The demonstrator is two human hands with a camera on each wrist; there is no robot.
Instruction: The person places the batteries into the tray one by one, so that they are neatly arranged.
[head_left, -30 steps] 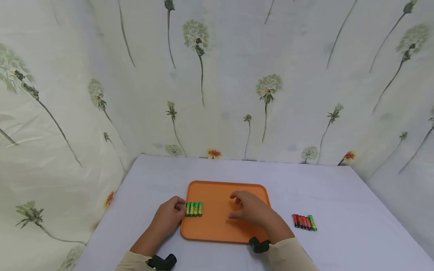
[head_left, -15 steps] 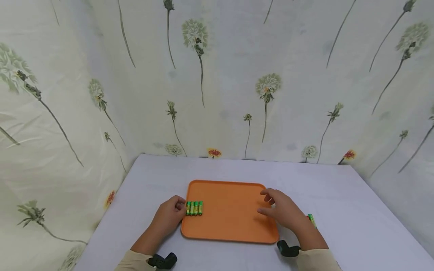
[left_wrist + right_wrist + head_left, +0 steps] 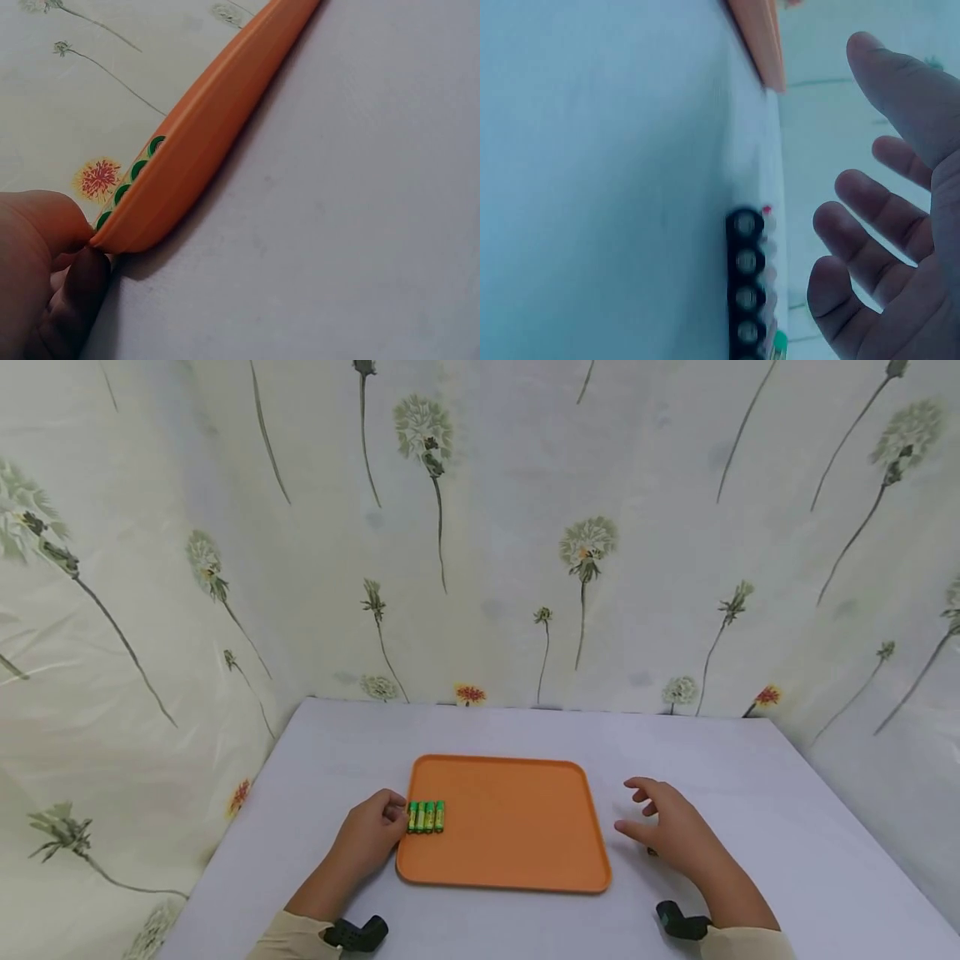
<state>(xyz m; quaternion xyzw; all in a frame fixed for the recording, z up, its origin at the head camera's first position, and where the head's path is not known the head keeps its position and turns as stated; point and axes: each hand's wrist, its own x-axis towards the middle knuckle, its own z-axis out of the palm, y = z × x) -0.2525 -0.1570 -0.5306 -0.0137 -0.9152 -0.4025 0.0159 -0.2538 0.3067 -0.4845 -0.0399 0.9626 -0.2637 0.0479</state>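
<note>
Underneath: pale tabletop (image 3: 525,735) | on it: orange tray (image 3: 517,827) | behind: flower-print backdrop (image 3: 495,527)

**Green batteries (image 3: 426,817) on an orange tray (image 3: 517,827)**

Four batteries lay side by side at the tray's left end, where the left hand (image 3: 369,833) held the rim. The right hand (image 3: 672,828), thumb parted from its fingers, hung above the table (image 3: 675,752), right of the tray. A flower-printed backdrop (image 3: 495,527) stood behind.
</note>
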